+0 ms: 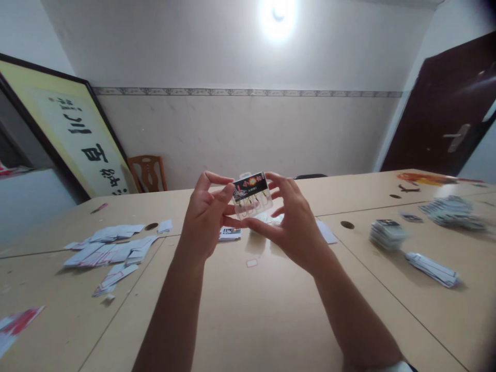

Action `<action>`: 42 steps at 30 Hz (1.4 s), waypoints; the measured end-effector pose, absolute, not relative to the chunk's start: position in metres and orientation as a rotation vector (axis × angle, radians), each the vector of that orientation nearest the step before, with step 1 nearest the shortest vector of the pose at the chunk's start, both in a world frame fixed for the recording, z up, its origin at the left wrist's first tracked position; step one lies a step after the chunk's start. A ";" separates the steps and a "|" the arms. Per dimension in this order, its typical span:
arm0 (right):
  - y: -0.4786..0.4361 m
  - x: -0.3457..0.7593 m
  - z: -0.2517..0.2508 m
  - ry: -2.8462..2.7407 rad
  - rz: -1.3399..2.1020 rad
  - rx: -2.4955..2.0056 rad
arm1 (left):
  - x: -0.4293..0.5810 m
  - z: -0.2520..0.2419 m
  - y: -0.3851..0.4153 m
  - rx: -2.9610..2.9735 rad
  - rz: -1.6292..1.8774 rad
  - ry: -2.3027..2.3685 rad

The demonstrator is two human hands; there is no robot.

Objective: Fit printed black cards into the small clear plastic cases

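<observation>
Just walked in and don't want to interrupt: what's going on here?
Someone is holding up a small clear package with a black printed label over a table, between the left hand and right hand. White paper slips lie spread out to the left; to the right stands a short stack of packs, slightly blurred.

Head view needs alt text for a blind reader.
A person's left hand and right hand hold up a small clear pack with a black label above a pale table. White paper slips lie piled to the left; what look like more packs sit stacked to the right.
</observation>
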State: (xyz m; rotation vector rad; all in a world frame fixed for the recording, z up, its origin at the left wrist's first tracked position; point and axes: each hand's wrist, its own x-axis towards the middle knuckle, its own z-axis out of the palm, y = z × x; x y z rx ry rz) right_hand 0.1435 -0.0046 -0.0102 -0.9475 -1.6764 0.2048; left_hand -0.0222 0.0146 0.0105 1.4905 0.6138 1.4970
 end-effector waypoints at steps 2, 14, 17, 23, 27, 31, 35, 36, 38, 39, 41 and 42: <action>-0.003 0.137 -0.014 -1.677 0.212 -0.923 | -0.022 0.010 0.016 1.492 1.529 0.625; 0.016 0.133 -0.020 -1.541 0.126 -0.977 | -0.007 -0.003 0.026 1.699 1.531 0.706; 0.022 0.157 -0.020 -1.534 0.063 -1.048 | -0.008 -0.003 0.025 1.752 1.503 0.749; 0.058 0.281 -0.050 -1.453 0.008 -1.635 | -0.017 0.003 0.022 1.714 1.670 0.764; 0.065 0.380 -0.084 -1.188 -0.049 -2.121 | -0.032 0.008 0.021 1.724 1.680 0.710; 0.057 0.445 -0.112 -1.031 -0.109 -2.382 | -0.040 0.010 0.020 1.757 1.711 0.700; 0.056 0.468 -0.127 -0.964 -0.128 -2.456 | -0.038 0.010 0.017 1.783 1.783 0.713; 0.057 0.469 -0.129 -0.939 -0.128 -2.469 | -0.037 0.010 0.017 1.790 1.785 0.723; 0.060 0.471 -0.133 -0.897 -0.119 -2.488 | -0.035 0.010 0.016 1.799 1.792 0.749; 0.061 0.472 -0.134 -0.894 -0.112 -2.488 | -0.035 0.010 0.016 1.797 1.800 0.755; 0.062 0.472 -0.137 -0.901 -0.103 -2.483 | -0.035 0.010 0.017 1.791 1.805 0.738; 0.063 0.473 -0.138 -0.915 -0.099 -2.481 | -0.035 0.010 0.017 1.790 1.798 0.722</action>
